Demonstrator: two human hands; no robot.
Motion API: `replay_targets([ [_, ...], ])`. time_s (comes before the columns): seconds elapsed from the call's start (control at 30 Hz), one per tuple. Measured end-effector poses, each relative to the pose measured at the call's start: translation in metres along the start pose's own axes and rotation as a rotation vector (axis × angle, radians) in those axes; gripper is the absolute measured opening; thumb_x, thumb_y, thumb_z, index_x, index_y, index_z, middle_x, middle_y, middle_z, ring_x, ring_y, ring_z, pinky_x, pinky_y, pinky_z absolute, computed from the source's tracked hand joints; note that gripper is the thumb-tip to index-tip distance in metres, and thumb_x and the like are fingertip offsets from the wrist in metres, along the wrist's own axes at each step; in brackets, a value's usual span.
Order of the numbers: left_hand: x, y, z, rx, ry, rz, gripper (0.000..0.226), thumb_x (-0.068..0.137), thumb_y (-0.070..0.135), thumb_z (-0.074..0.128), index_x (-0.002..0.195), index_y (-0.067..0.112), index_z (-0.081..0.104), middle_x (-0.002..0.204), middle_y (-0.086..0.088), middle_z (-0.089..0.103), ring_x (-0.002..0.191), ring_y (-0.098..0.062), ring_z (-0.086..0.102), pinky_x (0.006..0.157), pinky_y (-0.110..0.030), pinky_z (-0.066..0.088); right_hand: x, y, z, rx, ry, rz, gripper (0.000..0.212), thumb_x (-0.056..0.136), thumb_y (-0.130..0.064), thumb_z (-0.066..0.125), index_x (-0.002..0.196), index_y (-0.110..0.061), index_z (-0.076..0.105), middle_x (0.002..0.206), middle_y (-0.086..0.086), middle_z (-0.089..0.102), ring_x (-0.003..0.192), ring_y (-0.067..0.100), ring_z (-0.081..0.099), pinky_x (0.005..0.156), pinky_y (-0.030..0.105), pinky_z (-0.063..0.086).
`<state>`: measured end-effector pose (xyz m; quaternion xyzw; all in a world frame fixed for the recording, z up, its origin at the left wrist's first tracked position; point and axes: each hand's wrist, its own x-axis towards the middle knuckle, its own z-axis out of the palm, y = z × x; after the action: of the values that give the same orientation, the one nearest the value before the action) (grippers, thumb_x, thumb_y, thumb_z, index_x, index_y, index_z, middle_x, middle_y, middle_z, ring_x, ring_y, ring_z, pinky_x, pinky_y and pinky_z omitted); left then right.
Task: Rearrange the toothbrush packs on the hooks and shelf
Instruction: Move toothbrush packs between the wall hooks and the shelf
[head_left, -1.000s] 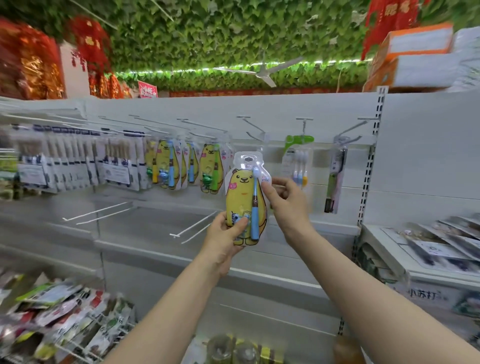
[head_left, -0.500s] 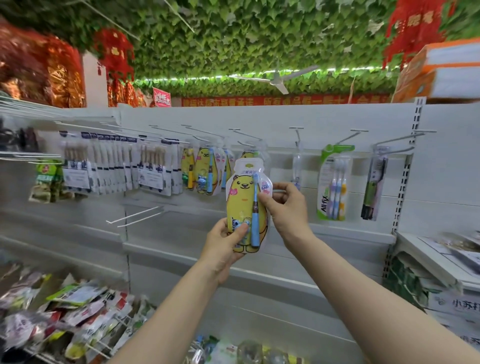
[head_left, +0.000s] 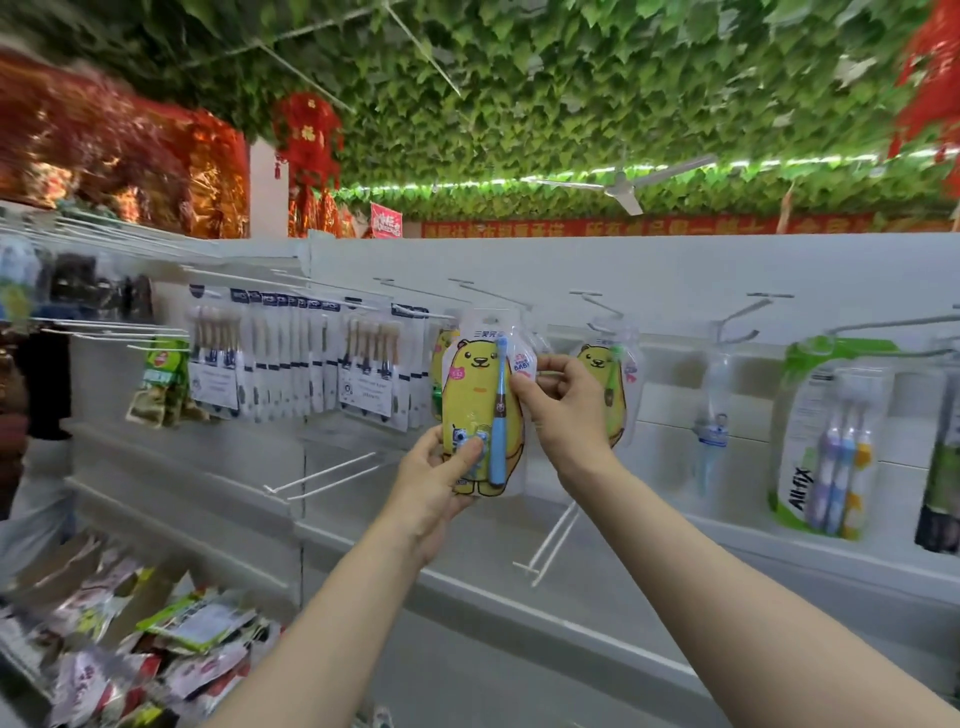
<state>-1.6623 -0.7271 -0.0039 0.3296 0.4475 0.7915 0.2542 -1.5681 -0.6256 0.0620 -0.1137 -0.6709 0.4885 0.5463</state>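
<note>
A yellow bear-shaped blister pack with a blue toothbrush (head_left: 480, 410) is held up against the white shelving back, its top just beneath a white wire hook (head_left: 483, 291) of the upper row. Its lower edge is pinched by the left hand (head_left: 434, 483), with the thumb laid on the front. Its upper right edge is grasped by the right hand (head_left: 563, 410), so both grips are clenched on the one pack. Whether its hanging hole is threaded on the hook cannot be told.

The task is judged to be partway through. To the right, a matching yellow bear pack with a green toothbrush (head_left: 608, 384) is already hung. Beyond it, a clear single-brush pack (head_left: 714, 415) and a green-and-clear multi-brush pack (head_left: 826, 441) are each carried on their own hooks. To the left, a dense row of white-carded brush packs (head_left: 291, 364) is hung, with more yellow packs partly hidden behind the held one.

The held pack has yet to be seated and let go. Bare double-wire hooks (head_left: 319, 472) on the lower rail are unfilled. Loose packets (head_left: 130, 654) are heaped on the bottom shelf, and their contents cannot be made out.
</note>
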Motion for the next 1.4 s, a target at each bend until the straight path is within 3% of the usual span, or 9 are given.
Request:
replay_targets([
  [0.23, 0.043, 0.007, -0.018, 0.014, -0.028, 0.017, 0.031, 0.09, 0.016, 0.069, 0.12, 0.012, 0.061, 0.108, -0.007, 0.076, 0.103, -0.029, 0.071, 0.1, -0.055, 0.051, 0.035, 0.008, 0.03, -0.077, 0.039, -0.038, 0.016, 0.09, -0.018, 0.074, 0.095, -0.025, 0.061, 0.086, -0.002, 0.071, 0.074, 0.003, 0.07, 0.066, 0.022, 0.057],
  [0.33, 0.057, 0.003, -0.029, 0.026, -0.06, 0.012, 0.031, 0.09, 0.017, 0.069, 0.12, 0.013, 0.062, 0.109, -0.007, 0.076, 0.104, -0.029, 0.071, 0.1, -0.057, 0.05, 0.037, 0.015, 0.036, -0.076, 0.077, -0.044, 0.017, 0.089, -0.015, 0.075, 0.094, -0.024, 0.061, 0.081, -0.005, 0.069, 0.065, -0.005, 0.066, 0.062, 0.016, 0.053],
  [0.53, 0.083, 0.003, -0.043, 0.066, -0.156, 0.01, 0.028, 0.092, 0.016, 0.067, 0.12, 0.016, 0.061, 0.111, -0.005, 0.075, 0.108, -0.03, 0.069, 0.101, -0.061, 0.048, 0.037, 0.022, 0.049, -0.057, 0.174, -0.064, 0.017, 0.089, -0.009, 0.074, 0.098, -0.018, 0.062, 0.085, 0.002, 0.068, 0.066, -0.006, 0.062, 0.064, 0.013, 0.052],
  [0.93, 0.094, -0.012, -0.051, 0.051, -0.242, 0.095, 0.025, 0.093, 0.014, 0.066, 0.117, 0.02, 0.063, 0.105, -0.002, 0.076, 0.1, -0.021, 0.073, 0.083, -0.038, 0.058, 0.032, 0.032, 0.056, -0.093, 0.268, -0.096, 0.018, 0.09, -0.01, 0.073, 0.105, -0.01, 0.064, 0.087, 0.002, 0.07, 0.073, 0.001, 0.066, 0.069, 0.02, 0.057],
  [1.23, 0.119, -0.024, -0.048, 0.017, -0.275, 0.039, 0.026, 0.093, 0.017, 0.067, 0.119, 0.02, 0.063, 0.108, -0.001, 0.076, 0.103, -0.024, 0.072, 0.091, -0.047, 0.057, 0.051, 0.048, 0.052, -0.128, 0.292, -0.035, 0.014, 0.09, -0.011, 0.073, 0.101, -0.012, 0.063, 0.085, 0.007, 0.072, 0.074, 0.011, 0.071, 0.068, 0.026, 0.059],
  [1.4, 0.14, -0.03, -0.04, 0.036, -0.272, 0.004, 0.018, 0.094, 0.018, 0.068, 0.11, 0.024, 0.064, 0.102, 0.002, 0.076, 0.104, -0.024, 0.071, 0.088, -0.044, 0.055, 0.072, 0.062, 0.047, -0.175, 0.313, 0.028, 0.016, 0.09, -0.017, 0.074, 0.102, -0.015, 0.063, 0.091, 0.008, 0.073, 0.084, 0.018, 0.073, 0.076, 0.035, 0.061],
])
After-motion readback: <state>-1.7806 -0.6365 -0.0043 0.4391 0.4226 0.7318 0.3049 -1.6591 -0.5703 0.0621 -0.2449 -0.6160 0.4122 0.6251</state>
